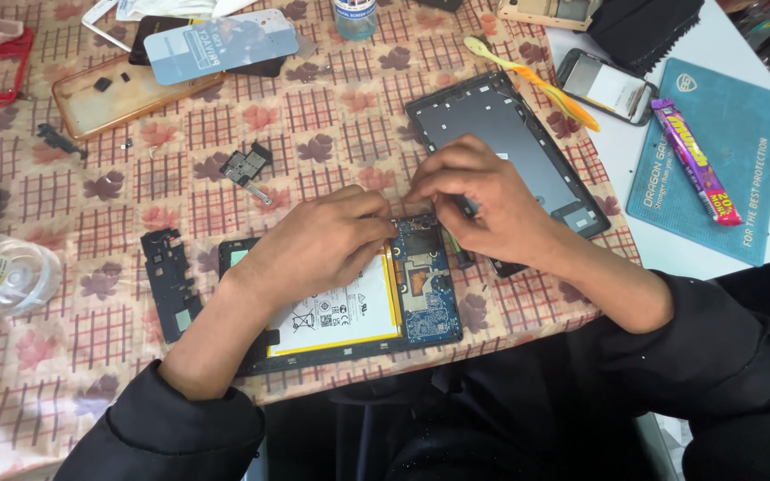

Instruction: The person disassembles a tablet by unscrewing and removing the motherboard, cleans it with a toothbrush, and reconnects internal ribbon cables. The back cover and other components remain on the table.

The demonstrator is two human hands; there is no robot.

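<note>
The opened tablet lies flat, its inside facing up, just beside the detached grey back cover, on the side nearer to the person. A white battery with a yellow edge fills the middle. A blue circuit board sits at the end toward the cover.

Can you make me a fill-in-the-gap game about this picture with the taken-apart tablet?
1. Both hands, the left hand and the right hand, work on an opened ____.
2. Its circuit board is coloured ____.
3. The pry tool lying past the back cover is ____ and orange.
4. The candy bar lies on a ____ mat.

Missing words: tablet; blue; yellow; teal
</note>
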